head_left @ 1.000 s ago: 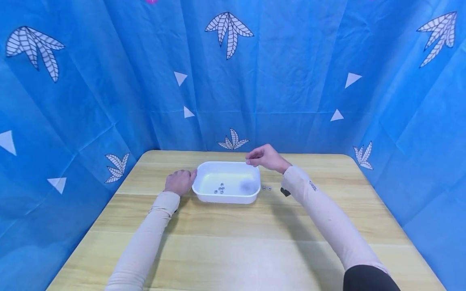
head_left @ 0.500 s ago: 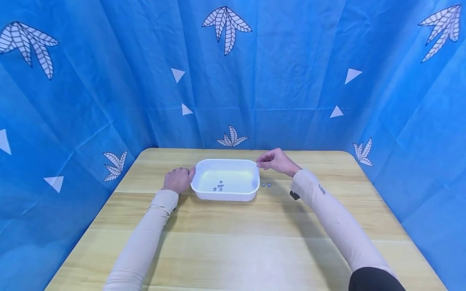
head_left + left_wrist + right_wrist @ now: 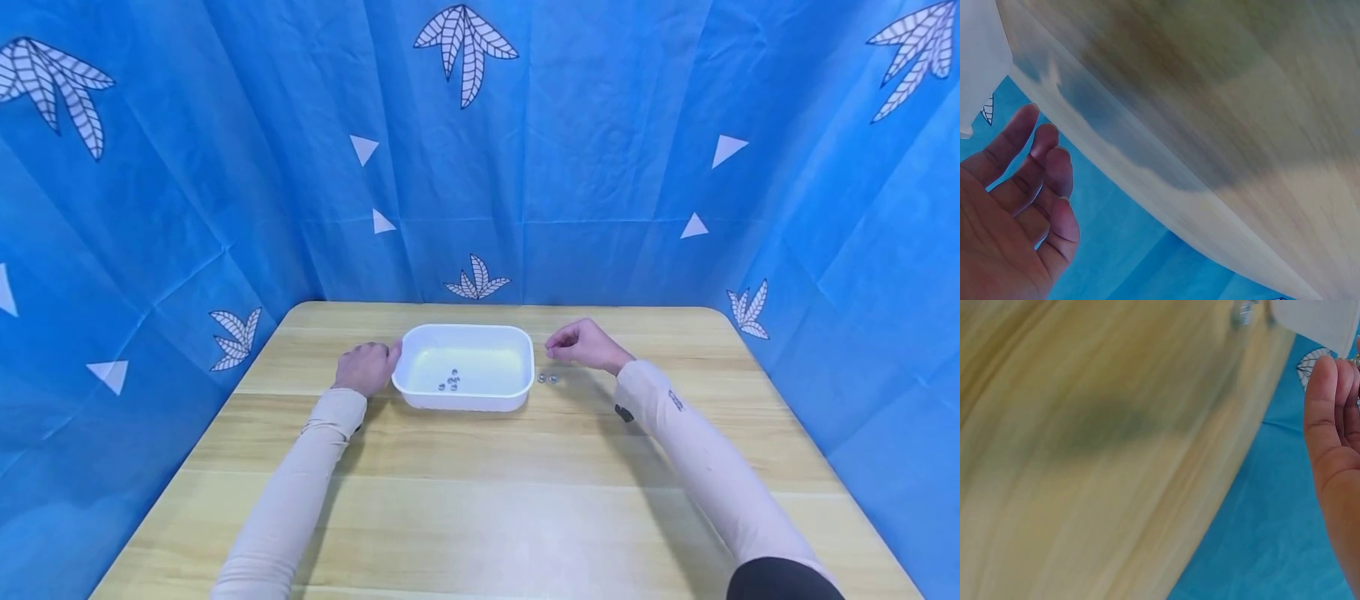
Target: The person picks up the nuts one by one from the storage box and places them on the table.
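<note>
Spatial relation of the right hand [image 3: 587,345], a white tray [image 3: 465,402] and small glassy marbles. The thumb and forefinger of the right hand pinched one tiny glassy marble [image 3: 550,348], only partly visible; its fingers stood beyond the tray's right-hand short side, apart from the rim. The tray therefore lay directly to the left of these fingers, its long axis running left to right and so pointing at them end-on. Two loose marbles [image 3: 553,378] rested side by side on the worktop [image 3: 480,500], near the pinching fingers on the wearer's side and just beside the tray wall. Five more marbles [image 3: 453,381] were grouped inside the tray, farther left from the same fingers, towards its near wall. The right hand was much the nearer to the loose pair.

At the opposite short side, the thumb of the left hand [image 3: 366,368] met the rim, while the other four fingers were loosely bent and slightly parted; whether the thumb hooked the rim or merely rested there could not be told.

Lettering: no brand was legible. A small dark mark on the right sleeve [image 3: 712,462] was too small to read; the leaves and triangles on the blue curtain [image 3: 600,167] were pattern, not writing.
</note>
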Available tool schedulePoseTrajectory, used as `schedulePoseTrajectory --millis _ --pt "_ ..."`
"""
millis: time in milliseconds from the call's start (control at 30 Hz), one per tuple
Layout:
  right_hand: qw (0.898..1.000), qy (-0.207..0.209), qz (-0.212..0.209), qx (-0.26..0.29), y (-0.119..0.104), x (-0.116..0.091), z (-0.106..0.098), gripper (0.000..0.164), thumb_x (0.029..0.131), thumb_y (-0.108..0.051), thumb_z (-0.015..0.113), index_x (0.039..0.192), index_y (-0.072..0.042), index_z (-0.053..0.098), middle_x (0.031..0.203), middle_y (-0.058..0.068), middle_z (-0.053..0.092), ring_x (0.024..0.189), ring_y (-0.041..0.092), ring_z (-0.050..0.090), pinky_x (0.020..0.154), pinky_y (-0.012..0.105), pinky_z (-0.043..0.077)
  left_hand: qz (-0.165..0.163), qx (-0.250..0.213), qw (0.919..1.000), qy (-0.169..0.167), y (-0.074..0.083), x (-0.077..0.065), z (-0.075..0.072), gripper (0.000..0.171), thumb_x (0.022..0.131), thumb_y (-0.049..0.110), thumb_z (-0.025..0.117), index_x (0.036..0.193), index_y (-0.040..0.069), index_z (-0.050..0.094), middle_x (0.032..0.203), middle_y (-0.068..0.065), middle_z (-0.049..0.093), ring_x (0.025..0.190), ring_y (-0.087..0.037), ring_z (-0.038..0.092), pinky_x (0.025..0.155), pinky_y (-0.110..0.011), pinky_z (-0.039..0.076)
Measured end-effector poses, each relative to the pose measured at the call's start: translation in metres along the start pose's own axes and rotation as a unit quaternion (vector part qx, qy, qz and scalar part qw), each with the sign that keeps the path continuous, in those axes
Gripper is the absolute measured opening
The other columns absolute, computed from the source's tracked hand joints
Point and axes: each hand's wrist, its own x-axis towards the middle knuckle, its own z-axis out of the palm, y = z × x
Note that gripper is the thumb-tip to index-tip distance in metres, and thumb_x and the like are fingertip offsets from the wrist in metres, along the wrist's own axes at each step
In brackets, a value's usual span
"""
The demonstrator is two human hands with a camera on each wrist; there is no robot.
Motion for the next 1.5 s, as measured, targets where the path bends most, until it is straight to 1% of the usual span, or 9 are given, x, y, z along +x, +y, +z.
schedulePoseTrajectory --millis 67,133,367,600,700,867,1067,1167,1500 --pt "1.000 -0.005 -0.001 -0.008 0.004 -0.002 0.001 0.031 0.091 -0.010 0.076 0.117 0.008 0.071 0.111 0.018 0.078 0.097 0.019 0.073 0.087 0.031 0.059 -0.001 0.000 1.0000 -0.002 0.000 0.000 0.001 0.073 0.110 0.051 0.021 0.102 0.001 0.073 0.108 -0.025 0.074 0.098 -0.045 0.070 0.080 -0.060 0.056" --pt "1.000 -0.010 -0.003 -0.022 0.007 -0.004 0.001 0.029 0.091 -0.007 0.075 0.115 0.009 0.072 0.110 0.019 0.078 0.096 0.019 0.073 0.086 0.028 0.059 -0.002 0.000 1.0000 -0.004 0.000 0.000 0.001 0.073 0.110 0.051 0.021 0.102 0.000 0.073 0.108 -0.026 0.074 0.097 -0.045 0.071 0.079 -0.060 0.056" --pt "0.997 -0.010 0.003 -0.072 0.021 -0.006 0.002 0.018 0.088 -0.006 0.076 0.105 0.002 0.077 0.101 0.015 0.079 0.091 0.017 0.072 0.083 0.029 0.059 -0.004 0.002 1.0000 -0.002 -0.001 0.001 0.002 0.075 0.110 0.053 0.020 0.102 0.000 0.074 0.109 -0.025 0.074 0.098 -0.045 0.071 0.080 -0.059 0.056" --pt "0.996 -0.040 0.011 -0.080 0.024 -0.011 0.005 0.011 0.087 -0.003 0.077 0.098 -0.001 0.077 0.095 0.013 0.079 0.081 0.016 0.070 0.073 0.028 0.059 -0.002 -0.001 1.0000 -0.009 0.002 -0.001 -0.001 0.075 0.110 0.053 0.020 0.095 0.002 0.073 0.107 -0.025 0.074 0.096 -0.044 0.071 0.078 -0.059 0.057" --pt "0.994 -0.054 0.004 -0.090 0.025 -0.014 0.007 0.010 0.086 0.000 0.077 0.096 0.001 0.077 0.093 0.014 0.078 0.079 0.015 0.069 0.071 0.026 0.058 -0.002 0.000 0.9999 -0.015 0.003 -0.002 -0.002 0.074 0.110 0.052 0.021 0.095 0.002 0.072 0.107 -0.025 0.074 0.095 -0.043 0.071 0.077 -0.058 0.057" --pt "0.993 -0.054 -0.010 -0.101 0.028 -0.015 0.007 0.009 0.084 0.001 0.078 0.093 0.002 0.077 0.089 0.014 0.078 0.076 0.014 0.068 0.068 0.025 0.057 0.001 0.000 1.0000 -0.009 0.003 -0.003 -0.002 0.073 0.110 0.051 0.022 0.098 0.001 0.073 0.108 -0.025 0.074 0.096 -0.044 0.071 0.077 -0.058 0.057" --pt "0.992 -0.061 -0.010 -0.113 0.032 -0.013 0.006 0.009 0.085 -0.002 0.079 0.094 0.000 0.078 0.087 0.009 0.078 0.075 0.012 0.067 0.069 0.024 0.056 -0.004 0.003 0.9999 -0.015 0.001 0.000 0.000 0.074 0.110 0.052 0.021 0.105 0.000 0.074 0.112 -0.025 0.073 0.099 -0.044 0.070 0.079 -0.059 0.057" --pt "0.991 -0.062 -0.008 -0.115 0.034 -0.011 0.006 0.009 0.085 -0.003 0.080 0.094 -0.002 0.078 0.087 0.007 0.078 0.075 0.010 0.066 0.070 0.024 0.056 -0.005 0.003 0.9998 -0.018 0.000 0.001 0.000 0.074 0.110 0.052 0.021 0.106 0.000 0.074 0.112 -0.026 0.073 0.099 -0.044 0.070 0.079 -0.059 0.057" --pt "0.991 -0.062 0.000 -0.117 0.031 -0.013 0.006 0.010 0.086 -0.004 0.080 0.095 -0.001 0.078 0.090 0.011 0.078 0.077 0.013 0.066 0.071 0.024 0.054 -0.003 0.001 0.9999 -0.014 -0.001 0.002 0.000 0.075 0.110 0.053 0.020 0.107 0.000 0.074 0.113 -0.026 0.073 0.100 -0.045 0.070 0.078 -0.059 0.056"
